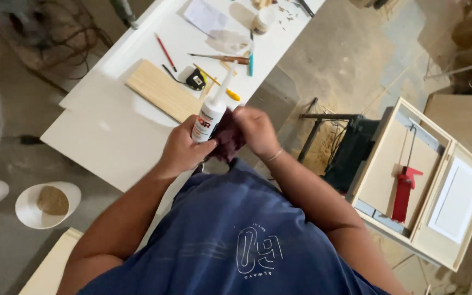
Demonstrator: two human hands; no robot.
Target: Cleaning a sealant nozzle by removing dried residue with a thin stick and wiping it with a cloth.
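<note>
On the floor at far left sit 2 white bowls [47,205], well apart from the white table [110,142], where a pale wooden board [159,90] and a tape measure [195,80] lie. Just right of the board, the left hand [181,150] is wrapped closed around a white sealant tube [210,117], nozzle up, over the table's near edge. The right hand [258,131] pinches a dark red cloth [228,139] against the tube; my guess is that squeezing it while wiping could push sealant out onto the cloth or table.
</note>
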